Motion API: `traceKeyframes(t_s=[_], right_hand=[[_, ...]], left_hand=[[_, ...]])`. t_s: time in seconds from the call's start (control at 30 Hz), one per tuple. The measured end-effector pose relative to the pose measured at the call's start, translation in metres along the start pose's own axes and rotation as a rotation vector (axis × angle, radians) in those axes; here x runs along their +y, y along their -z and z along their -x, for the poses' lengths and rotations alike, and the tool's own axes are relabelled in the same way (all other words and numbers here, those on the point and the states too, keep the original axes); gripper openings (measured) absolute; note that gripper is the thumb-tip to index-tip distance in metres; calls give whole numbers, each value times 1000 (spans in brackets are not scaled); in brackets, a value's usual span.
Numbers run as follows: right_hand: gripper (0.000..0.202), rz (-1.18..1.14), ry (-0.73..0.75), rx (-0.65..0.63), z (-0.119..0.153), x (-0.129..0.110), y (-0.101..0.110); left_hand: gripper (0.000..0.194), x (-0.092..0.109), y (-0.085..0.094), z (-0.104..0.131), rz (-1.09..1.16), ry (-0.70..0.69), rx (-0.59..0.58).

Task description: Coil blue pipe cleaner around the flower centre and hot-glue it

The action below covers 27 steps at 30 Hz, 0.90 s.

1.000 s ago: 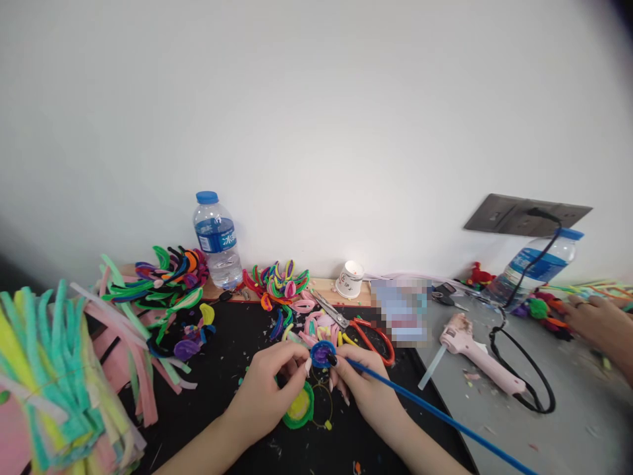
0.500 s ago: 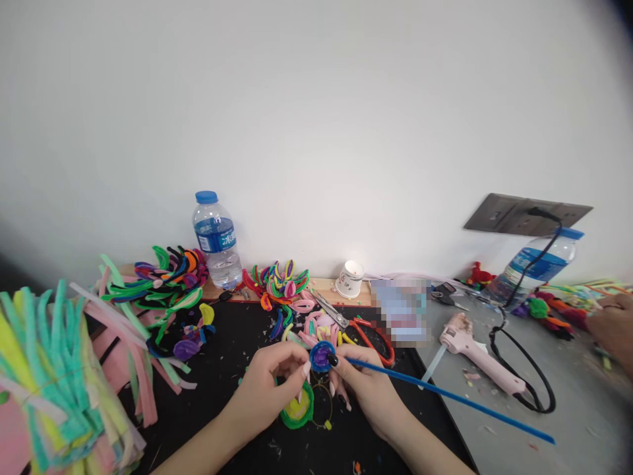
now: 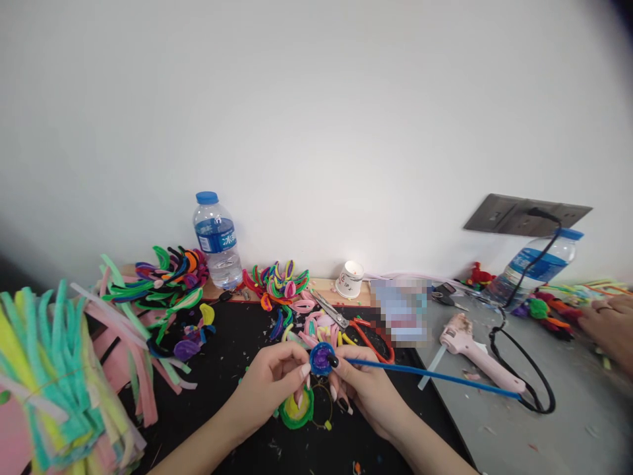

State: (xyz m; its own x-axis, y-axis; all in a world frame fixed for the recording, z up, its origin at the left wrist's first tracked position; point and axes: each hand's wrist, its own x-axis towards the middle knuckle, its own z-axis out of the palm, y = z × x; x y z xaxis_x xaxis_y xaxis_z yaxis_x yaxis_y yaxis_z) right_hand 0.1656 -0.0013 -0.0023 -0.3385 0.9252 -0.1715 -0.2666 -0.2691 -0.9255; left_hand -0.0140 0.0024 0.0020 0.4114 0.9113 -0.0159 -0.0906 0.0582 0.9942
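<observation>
Soft light, brightest low on the wall point(image 3: 341, 224); dark upper-right corner; pixelated patch point(image 3: 401, 313).

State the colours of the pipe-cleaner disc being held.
The pipe-cleaner disc has a purple centre and blue rim, best seen in the head view.
</observation>
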Motion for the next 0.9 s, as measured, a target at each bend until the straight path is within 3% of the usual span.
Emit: traceKeyframes(t_s=[0.33, 0.9], right_hand=[[29, -142, -26, -58, 1, -1, 1], [27, -158, -43, -102, 0, 1, 2]], left_hand=[[22, 0, 2, -2, 132, 44, -106], [26, 0, 1, -1, 84, 15, -110]])
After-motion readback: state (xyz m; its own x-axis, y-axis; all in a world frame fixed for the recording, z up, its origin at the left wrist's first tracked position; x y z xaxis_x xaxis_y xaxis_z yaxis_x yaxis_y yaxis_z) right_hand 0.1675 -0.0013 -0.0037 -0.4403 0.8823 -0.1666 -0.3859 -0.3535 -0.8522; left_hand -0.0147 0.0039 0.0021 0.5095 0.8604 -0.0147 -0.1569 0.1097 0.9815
